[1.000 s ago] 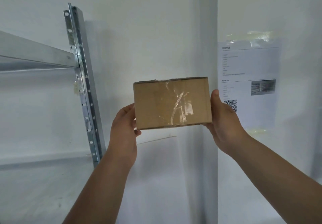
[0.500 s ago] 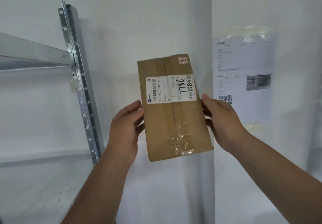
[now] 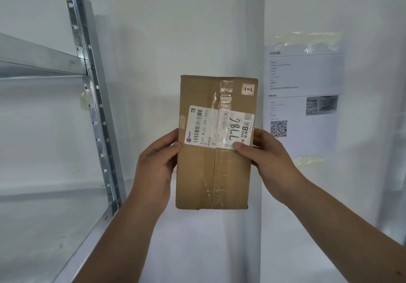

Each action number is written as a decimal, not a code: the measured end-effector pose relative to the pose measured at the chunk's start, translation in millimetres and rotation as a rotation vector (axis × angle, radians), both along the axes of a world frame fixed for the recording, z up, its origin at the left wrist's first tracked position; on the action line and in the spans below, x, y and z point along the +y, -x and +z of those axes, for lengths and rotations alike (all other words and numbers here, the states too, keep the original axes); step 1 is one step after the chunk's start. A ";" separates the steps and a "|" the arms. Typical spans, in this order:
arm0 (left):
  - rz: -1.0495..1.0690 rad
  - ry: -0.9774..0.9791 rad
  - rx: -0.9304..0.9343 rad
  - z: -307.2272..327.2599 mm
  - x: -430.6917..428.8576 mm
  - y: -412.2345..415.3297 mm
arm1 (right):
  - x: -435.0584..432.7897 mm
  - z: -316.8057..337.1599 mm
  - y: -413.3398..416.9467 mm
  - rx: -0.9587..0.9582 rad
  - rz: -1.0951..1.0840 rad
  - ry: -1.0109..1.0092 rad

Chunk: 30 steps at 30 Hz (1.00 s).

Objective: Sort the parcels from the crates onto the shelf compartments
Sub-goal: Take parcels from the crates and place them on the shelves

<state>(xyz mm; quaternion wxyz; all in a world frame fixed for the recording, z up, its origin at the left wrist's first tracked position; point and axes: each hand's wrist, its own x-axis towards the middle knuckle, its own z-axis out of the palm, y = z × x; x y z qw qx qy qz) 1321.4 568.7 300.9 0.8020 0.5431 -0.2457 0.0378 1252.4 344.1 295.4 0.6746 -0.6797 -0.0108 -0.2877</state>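
Head view: cardboard parcel (image 3: 211,177) held in the air at frame centre, flat face to camera, against a white wall (image 3: 167,29). Long axis runs 12 to 6, top end tipped slightly toward 1. White label (image 3: 219,128) crosses the upper middle, handwritten "7786" reading sideways. Small red sticker (image 3: 247,89) at the parcel's 1 o'clock corner.

Left hand (image 3: 156,164) clamps the 9 o'clock long edge, thumb on the front, fingers hidden behind. Right hand (image 3: 270,157) clamps the 3 o'clock edge, thumb pressed on the label's lower corner. Both grips sit around mid-height, so more box hangs below than you'd expect. Firm two-hand hold, nothing loose.

Metal shelf lies at 9 o'clock of the parcel: post (image 3: 96,106) upright, beam (image 3: 39,60) at 10, board (image 3: 44,227) at 8. Parcel is well apart from it, not in any compartment. Left hand is the nearer one to the shelf.

Printed sheet (image 3: 305,98) with QR code is taped to the wall at 3.

Judgement: label is being read; placing likely means swinging toward 9, left edge leading.
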 end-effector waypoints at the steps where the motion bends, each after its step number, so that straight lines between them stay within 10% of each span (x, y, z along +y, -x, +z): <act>1: -0.003 -0.005 -0.002 -1.3 -0.6 0.8 | -1.5 -1.1 0.3 0.005 -0.002 0.000; 30: -0.111 -0.211 0.081 -61.5 -23.1 74.3 | -2.4 -55.6 109.2 0.151 -0.163 -0.072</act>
